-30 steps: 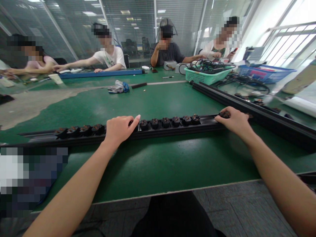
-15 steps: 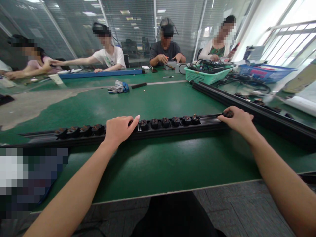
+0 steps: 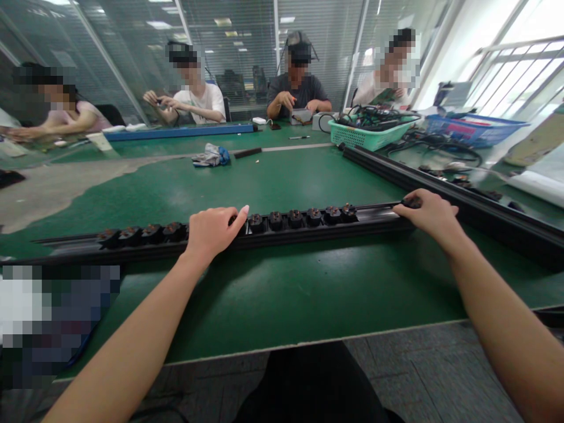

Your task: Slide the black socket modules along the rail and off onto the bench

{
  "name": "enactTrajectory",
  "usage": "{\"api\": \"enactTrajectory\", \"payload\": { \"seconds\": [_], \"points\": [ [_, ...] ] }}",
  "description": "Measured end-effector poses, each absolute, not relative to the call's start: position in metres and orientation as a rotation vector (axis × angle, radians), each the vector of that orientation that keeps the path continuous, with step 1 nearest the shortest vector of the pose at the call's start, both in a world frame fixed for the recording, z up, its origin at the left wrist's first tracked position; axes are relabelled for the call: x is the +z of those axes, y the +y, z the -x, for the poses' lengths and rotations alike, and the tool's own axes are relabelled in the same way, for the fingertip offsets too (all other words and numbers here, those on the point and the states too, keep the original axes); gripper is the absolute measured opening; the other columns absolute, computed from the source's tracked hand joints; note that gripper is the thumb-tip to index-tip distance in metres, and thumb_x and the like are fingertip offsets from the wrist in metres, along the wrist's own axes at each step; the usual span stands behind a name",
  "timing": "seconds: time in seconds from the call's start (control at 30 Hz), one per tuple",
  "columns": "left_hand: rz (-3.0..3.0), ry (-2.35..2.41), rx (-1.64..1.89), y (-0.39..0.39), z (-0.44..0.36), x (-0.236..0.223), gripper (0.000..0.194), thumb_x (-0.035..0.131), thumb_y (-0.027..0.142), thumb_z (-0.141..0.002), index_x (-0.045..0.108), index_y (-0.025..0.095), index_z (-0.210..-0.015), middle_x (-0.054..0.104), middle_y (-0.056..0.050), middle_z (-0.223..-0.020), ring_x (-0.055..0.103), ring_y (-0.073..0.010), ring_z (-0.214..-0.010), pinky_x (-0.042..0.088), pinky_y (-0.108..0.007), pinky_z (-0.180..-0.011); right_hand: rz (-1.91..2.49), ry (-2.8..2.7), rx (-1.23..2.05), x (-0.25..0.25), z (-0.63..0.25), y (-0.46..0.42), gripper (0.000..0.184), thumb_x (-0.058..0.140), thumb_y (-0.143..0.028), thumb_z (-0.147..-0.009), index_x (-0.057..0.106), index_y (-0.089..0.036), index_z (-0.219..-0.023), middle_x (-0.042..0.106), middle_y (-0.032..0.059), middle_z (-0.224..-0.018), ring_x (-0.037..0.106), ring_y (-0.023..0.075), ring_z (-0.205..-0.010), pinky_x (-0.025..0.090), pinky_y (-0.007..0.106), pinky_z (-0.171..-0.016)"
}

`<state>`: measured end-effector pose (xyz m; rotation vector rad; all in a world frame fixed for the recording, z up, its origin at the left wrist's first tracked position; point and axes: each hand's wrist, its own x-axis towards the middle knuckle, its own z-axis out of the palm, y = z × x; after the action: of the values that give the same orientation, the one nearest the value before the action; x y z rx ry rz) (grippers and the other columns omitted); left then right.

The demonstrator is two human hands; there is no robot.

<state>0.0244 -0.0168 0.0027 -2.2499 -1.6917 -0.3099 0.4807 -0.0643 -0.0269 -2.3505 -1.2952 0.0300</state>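
Note:
A long black channel rail (image 3: 379, 217) lies across the green table in front of me. Several black socket modules (image 3: 294, 219) with copper-coloured contacts sit in a row inside it. My left hand (image 3: 212, 231) is wrapped over the rail near the middle of the row, covering part of it, thumb along a module. At the rail's right end, my right hand (image 3: 432, 212) pinches a dark socket module (image 3: 412, 202), mostly hidden by the fingers. I cannot tell whether that module rests in the channel or just above it.
Another long black rail (image 3: 458, 202) slants along the right side. Beyond it are a green basket (image 3: 365, 136) of cables and a blue basket (image 3: 476, 130). Gloves (image 3: 211, 155) lie mid-table. Several co-workers sit opposite, near a blue strip (image 3: 185, 132). The table's front edge (image 3: 308, 343) is close to me.
My right hand has shifted slightly right with the socket module. My left hand stays put. Across the table, a co-worker's outstretched arm has drawn back, both hands now raised together.

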Motion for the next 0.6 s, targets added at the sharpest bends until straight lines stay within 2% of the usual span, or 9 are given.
{"api": "enactTrajectory", "payload": {
  "seconds": [0.6],
  "points": [
    [2.256, -1.690, -0.314, -0.017, -0.024, 0.003, 0.075, 0.016, 0.066, -0.099, 0.075, 0.022, -0.084, 0.076, -0.010, -0.087, 0.068, -0.0263, -0.078, 0.031, -0.031, -0.059, 2.401, -1.251, 0.009, -0.029, -0.493, -0.065, 0.038, 0.059, -0.054, -0.069, 0.061, -0.024, -0.092, 0.068, 0.0117, -0.098, 0.056, 0.0348, -0.097, 0.029, 0.051, -0.093]
  ]
}}
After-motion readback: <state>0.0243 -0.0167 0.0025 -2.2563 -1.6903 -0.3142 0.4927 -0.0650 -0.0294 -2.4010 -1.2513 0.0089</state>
